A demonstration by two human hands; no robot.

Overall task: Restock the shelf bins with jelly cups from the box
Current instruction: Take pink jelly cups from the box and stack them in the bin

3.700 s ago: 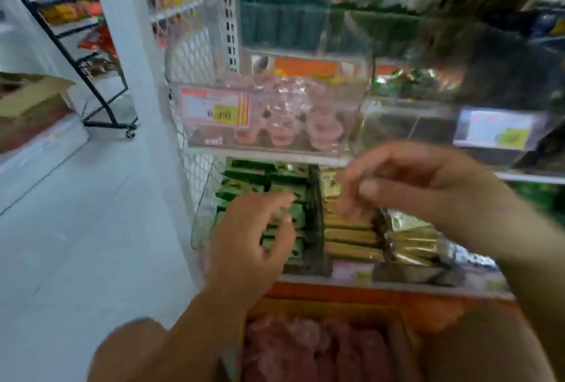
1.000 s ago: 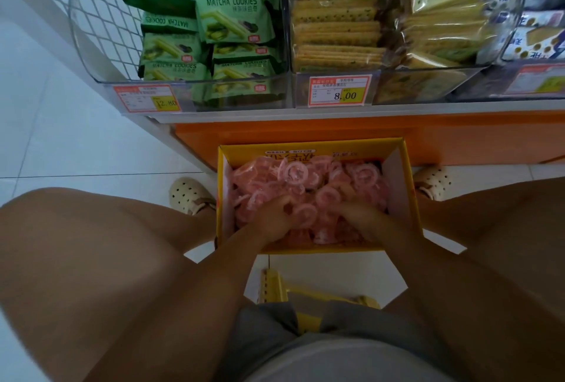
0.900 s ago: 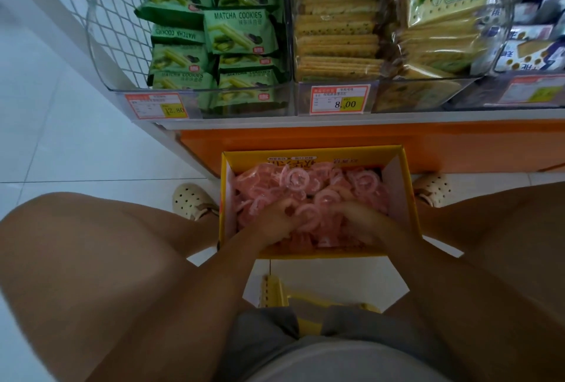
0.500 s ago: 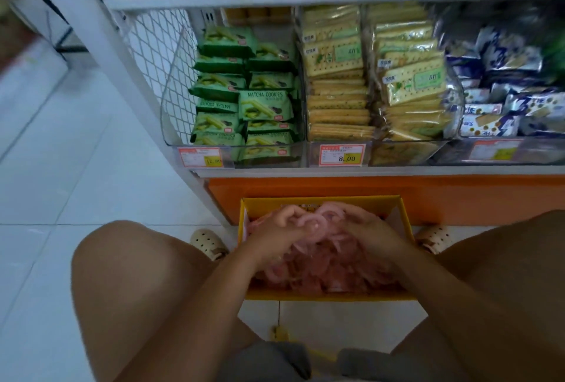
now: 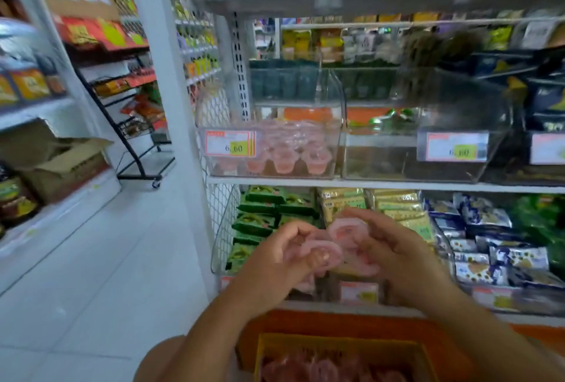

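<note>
Cupping a cluster of pink jelly cups (image 5: 345, 230) between them, our left grip (image 5: 270, 264) and right grip (image 5: 403, 256) each curl their fingers round part of the load, pressed together in front of the cookie shelf. Below them the yellow box (image 5: 336, 339) holds more cups. Up and to the left, the clear bin (image 5: 335, 140) is partly stocked with the same pink cups.

We judge this to be the carry step: the load is lifted but not yet delivered. Next we must raise it up and left over the bin's front wall, then loosen both grips without spilling.

Half a second ago both grips were low over the box. Now they are well above it, and our view has tilted up to take in the bin.
</note>
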